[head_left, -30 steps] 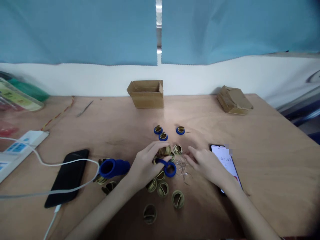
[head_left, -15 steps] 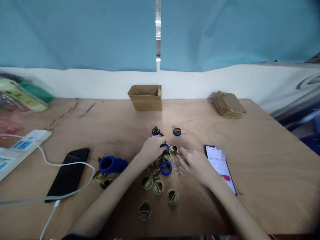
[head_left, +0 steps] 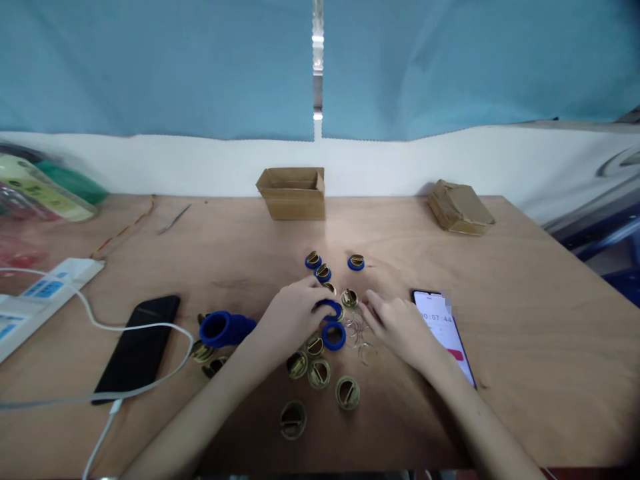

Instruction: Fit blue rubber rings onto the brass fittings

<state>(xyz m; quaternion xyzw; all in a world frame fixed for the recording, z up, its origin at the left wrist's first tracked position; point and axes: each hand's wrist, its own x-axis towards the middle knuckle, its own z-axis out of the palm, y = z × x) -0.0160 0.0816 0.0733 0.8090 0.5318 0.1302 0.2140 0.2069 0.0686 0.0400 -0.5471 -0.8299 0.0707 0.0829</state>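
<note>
My left hand (head_left: 300, 310) is closed, its fingers on the edge of a blue ring (head_left: 331, 308) tilted over the brass pieces. My right hand (head_left: 393, 320) has its thumb and fingers drawn together beside a round brass piece (head_left: 349, 298); whether they pinch anything is too small to tell. Several thin wire rings (head_left: 356, 330) lie beneath its fingertips. Another blue ring (head_left: 334, 336) lies flat between the hands. Several round brass pieces with a crossbar (head_left: 319, 374) lie nearer me. Farther off, a brass piece in a blue ring (head_left: 356, 262) stands with two similar ones.
A stack of blue rings (head_left: 226, 329) lies left of my left forearm, with brass pieces around it. A black phone (head_left: 137, 347) with a white cable and a lit phone (head_left: 445, 333) flank the work. An open cardboard box (head_left: 295, 203) and a closed one (head_left: 460, 208) stand behind.
My left hand has drawn back toward me with the blue ring, uncovering a brass piece in a blue ring behind it. My right hand has shifted slightly right, away from the nearest brass piece.
</note>
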